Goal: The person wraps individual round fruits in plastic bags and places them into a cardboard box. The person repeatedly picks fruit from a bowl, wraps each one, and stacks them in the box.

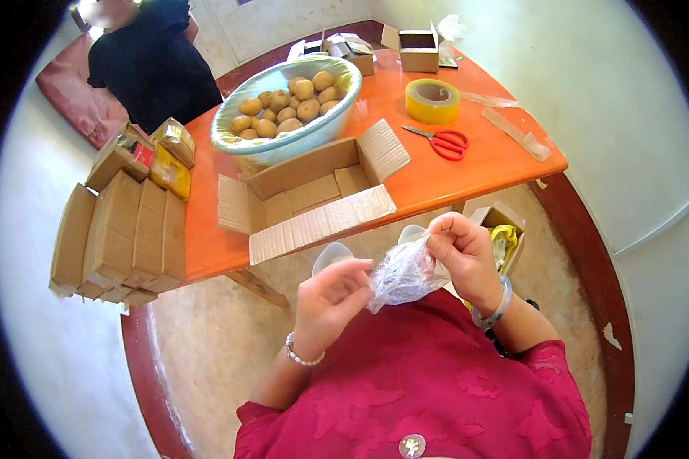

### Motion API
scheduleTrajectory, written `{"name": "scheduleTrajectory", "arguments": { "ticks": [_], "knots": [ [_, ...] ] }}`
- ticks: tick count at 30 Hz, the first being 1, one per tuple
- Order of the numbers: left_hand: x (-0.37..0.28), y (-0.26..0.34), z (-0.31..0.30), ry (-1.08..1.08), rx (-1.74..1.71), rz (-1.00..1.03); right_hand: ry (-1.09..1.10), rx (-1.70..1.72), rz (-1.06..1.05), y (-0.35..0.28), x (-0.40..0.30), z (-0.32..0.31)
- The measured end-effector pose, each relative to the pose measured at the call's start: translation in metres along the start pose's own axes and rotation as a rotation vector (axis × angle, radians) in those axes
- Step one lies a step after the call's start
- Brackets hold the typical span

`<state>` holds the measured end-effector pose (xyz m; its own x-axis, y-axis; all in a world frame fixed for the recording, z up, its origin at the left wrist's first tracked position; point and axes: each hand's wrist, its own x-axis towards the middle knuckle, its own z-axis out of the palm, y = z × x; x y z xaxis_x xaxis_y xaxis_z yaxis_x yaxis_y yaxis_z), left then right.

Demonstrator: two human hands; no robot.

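A crumpled clear plastic bag (pixel 401 274) is stretched between my two hands, in front of my body and below the table's near edge. My left hand (pixel 334 298) pinches its lower left end between thumb and fingers. The upper right end is gripped by my right hand (pixel 462 252). Whether anything lies inside the folds I cannot tell. Just beyond my hands, an open cardboard box (pixel 313 195) sits at the table's front edge with its flaps spread. Its visible floor is bare cardboard. Behind it stands a light-blue plastic basin (pixel 287 150), lined with film and holding several potatoes (pixel 307 109).
Red-handled scissors (pixel 449 144) and a roll of yellow packing tape (pixel 432 102) lie on the orange table (pixel 494 166). Taped cardboard boxes (pixel 126 229) are stacked at left. Small open cartons (pixel 419 57) stand at the back. A person in black (pixel 155 63) is beyond the table.
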<state>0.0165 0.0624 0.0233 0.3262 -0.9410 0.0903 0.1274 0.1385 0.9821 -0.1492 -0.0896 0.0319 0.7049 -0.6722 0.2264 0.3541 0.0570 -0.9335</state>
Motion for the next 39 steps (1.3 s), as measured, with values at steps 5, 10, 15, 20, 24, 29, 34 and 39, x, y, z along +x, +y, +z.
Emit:
{"name": "scheduleTrajectory", "arguments": {
  "ticks": [5, 10, 15, 20, 24, 29, 34, 39],
  "knots": [
    [-0.002, -0.006, -0.004, -0.020, -0.100, -0.006, 0.058, 0.006, 0.042, -0.001, 0.002, 0.003],
    [0.002, 0.009, 0.015, 0.015, 0.133, -0.007, 0.067, -0.092, 0.043, -0.001, -0.003, 0.012],
    [0.000, -0.006, 0.006, 0.219, -0.088, 0.095, 0.044, -0.026, 0.080, -0.005, 0.000, 0.009],
    [0.007, -0.004, 0.003, 0.312, -0.537, 0.102, -0.001, -0.032, 0.065, -0.003, 0.002, 0.001],
    [0.006, -0.007, -0.001, 0.229, -0.621, 0.096, -0.006, -0.018, 0.016, -0.001, 0.002, -0.003],
    [0.002, -0.007, 0.004, 0.286, -0.523, 0.116, -0.111, -0.093, -0.018, -0.013, 0.004, 0.003],
    [0.003, -0.001, 0.010, 0.334, -0.466, 0.160, -0.241, -0.337, 0.172, -0.007, 0.002, -0.003],
    [0.000, 0.001, 0.004, 0.333, -0.479, 0.185, -0.092, -0.132, 0.148, -0.013, 0.005, -0.008]
  ]
}}
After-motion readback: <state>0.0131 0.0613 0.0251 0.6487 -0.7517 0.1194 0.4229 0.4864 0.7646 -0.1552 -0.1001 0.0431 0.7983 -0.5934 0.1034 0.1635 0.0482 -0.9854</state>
